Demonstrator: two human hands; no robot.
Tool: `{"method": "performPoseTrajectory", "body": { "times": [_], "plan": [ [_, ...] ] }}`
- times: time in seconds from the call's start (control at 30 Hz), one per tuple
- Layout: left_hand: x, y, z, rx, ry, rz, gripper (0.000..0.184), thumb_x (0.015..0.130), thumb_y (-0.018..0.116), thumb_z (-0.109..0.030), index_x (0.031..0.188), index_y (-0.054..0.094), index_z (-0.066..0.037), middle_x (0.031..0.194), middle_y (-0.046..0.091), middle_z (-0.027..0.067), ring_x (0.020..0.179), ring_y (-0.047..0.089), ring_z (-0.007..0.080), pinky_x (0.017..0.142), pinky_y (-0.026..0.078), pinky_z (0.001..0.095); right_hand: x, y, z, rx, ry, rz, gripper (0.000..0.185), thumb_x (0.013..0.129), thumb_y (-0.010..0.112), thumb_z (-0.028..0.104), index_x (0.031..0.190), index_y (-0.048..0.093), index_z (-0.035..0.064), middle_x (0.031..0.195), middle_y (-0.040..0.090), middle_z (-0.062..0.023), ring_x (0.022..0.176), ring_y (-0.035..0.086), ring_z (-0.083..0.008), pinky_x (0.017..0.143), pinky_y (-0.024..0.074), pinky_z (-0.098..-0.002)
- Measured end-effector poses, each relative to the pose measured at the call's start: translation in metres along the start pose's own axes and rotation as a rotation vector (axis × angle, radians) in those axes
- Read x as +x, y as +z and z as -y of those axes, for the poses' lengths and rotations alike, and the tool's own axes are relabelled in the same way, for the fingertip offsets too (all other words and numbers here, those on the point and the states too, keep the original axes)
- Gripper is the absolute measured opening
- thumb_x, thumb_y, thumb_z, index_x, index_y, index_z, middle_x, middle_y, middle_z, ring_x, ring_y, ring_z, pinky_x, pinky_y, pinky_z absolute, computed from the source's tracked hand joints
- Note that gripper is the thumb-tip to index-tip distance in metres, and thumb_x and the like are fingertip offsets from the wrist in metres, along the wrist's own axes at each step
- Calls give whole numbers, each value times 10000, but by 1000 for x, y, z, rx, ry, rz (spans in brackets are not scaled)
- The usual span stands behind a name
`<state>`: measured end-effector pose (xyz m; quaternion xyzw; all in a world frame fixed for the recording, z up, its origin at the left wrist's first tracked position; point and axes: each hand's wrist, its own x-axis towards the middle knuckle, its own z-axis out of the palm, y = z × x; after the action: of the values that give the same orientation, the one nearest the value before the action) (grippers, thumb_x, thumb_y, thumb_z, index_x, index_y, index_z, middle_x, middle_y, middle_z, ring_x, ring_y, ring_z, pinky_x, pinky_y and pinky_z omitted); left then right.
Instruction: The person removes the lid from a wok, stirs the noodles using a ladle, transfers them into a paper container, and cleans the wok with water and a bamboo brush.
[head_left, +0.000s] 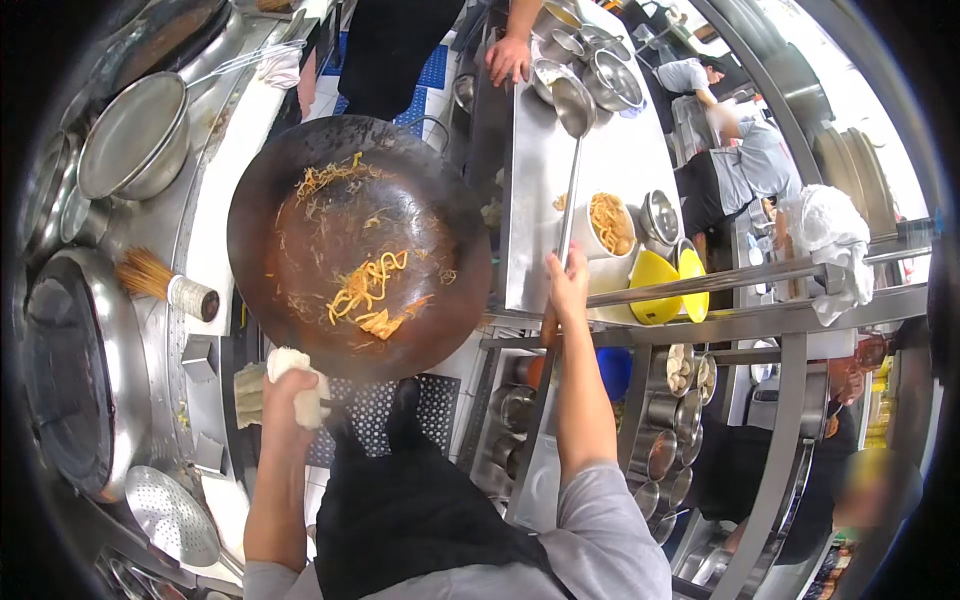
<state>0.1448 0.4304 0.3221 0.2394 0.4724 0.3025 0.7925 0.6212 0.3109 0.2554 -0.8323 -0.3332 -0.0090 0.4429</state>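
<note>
1. A white cloth [305,408] is gripped by the left hand [288,392], its fingers clamped on the folds at the near rim of the wok [268,215]; whether a handle is covered there cannot be told.
2. The wok is seen between two benches, its dark, stained inside turned up to view.
3. Noodles [365,290] are gathered in a small heap towards the near side of the wok, and thinner shreds are stuck nearer the far rim.
4. The long-handled ladle [573,180] is held by the right hand [570,285], its fingers closed around the handle; its bowl is extended over the bench [535,240] at the right, near some metal bowls [612,80].
5. On that bench, a white container [603,270] is filled with more noodles, and two yellow bowls [655,287] are placed just beside it.
6. Another person's hand [508,60] is rested at the bench's far edge.
7. At the left, a straw brush [165,283] is laid near a perforated skimmer [172,515].
</note>
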Motion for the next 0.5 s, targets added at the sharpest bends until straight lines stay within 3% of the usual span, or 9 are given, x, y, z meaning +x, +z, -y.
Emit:
{"method": "performPoseTrajectory", "body": {
  "times": [0.1,0.2,0.23,0.37,0.5],
  "plan": [
    [1,-2,0,-18,-32,-31,404,681,617,-106,1068,530,-29,850,577,68,714,617,189,569,524,326,20,2,15,-78,-135,-90,330,847,646,188,1047,574,-64,1122,597,-271,1057,576,-367,896,429,-440],
    [13,-11,7,-68,0,37,383,683,610,-89,1053,534,-28,836,579,70,707,616,187,508,512,317,14,-15,39,-214,-35,-1,343,851,639,182,1086,569,-58,1030,626,-270,965,615,-364,830,459,-441],
    [16,-13,10,-74,-1,36,376,684,607,-83,1048,536,-27,836,580,72,709,617,188,510,512,316,7,-21,40,-214,143,72,406,863,652,182,1178,541,-49,778,622,-113,656,615,-179,572,489,-307],
    [20,-3,0,-62,-10,54,350,688,598,-66,1031,541,-27,826,579,77,702,616,190,546,510,312,-45,-21,25,-171,-83,-72,374,896,617,188,1172,557,-56,647,575,-71,525,546,-145,481,437,-324],
    [26,3,0,-44,31,58,322,695,590,-58,1012,542,-21,825,579,80,669,609,190,563,506,313,-88,-28,40,-238,39,18,425,926,566,200,1320,529,44,595,561,-61,520,541,-155,512,448,-340]
  ]
}}
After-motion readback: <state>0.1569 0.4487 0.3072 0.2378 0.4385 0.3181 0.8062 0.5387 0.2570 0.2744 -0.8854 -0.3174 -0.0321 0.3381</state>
